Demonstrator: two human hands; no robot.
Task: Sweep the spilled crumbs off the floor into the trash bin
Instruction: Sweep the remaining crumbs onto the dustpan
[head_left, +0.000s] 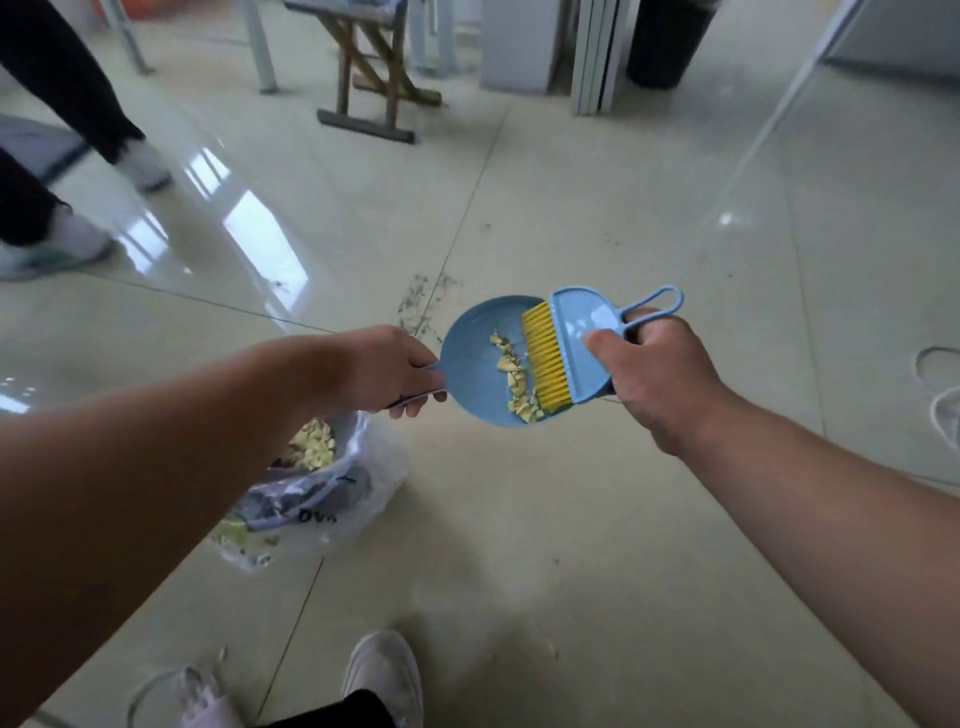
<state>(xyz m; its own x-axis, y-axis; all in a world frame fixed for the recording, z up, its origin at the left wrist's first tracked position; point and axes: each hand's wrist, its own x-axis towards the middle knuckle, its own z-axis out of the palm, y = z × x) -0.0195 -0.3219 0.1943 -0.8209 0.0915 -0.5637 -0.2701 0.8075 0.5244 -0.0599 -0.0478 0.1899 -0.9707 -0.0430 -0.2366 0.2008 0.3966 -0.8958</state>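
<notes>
My left hand (387, 371) grips the handle of a small blue dustpan (475, 364), held above the floor. Yellow crumbs (517, 376) lie in the pan beside the bristles. My right hand (654, 371) grips a blue hand brush (582, 345) whose yellow bristles rest inside the pan against the crumbs. Below my left forearm stands the trash bin (358, 434) lined with a clear plastic bag, with yellow crumbs (311, 447) inside; my arm hides much of it. A few crumbs (550, 649) remain on the floor near my feet.
Another person's legs and white shoes (78, 244) stand at the left. A wooden folding stool (371, 67) and a black bin (662, 41) are at the back. Fine dark debris (423, 306) lies on the tile seam. My own white shoe (384, 670) is at the bottom.
</notes>
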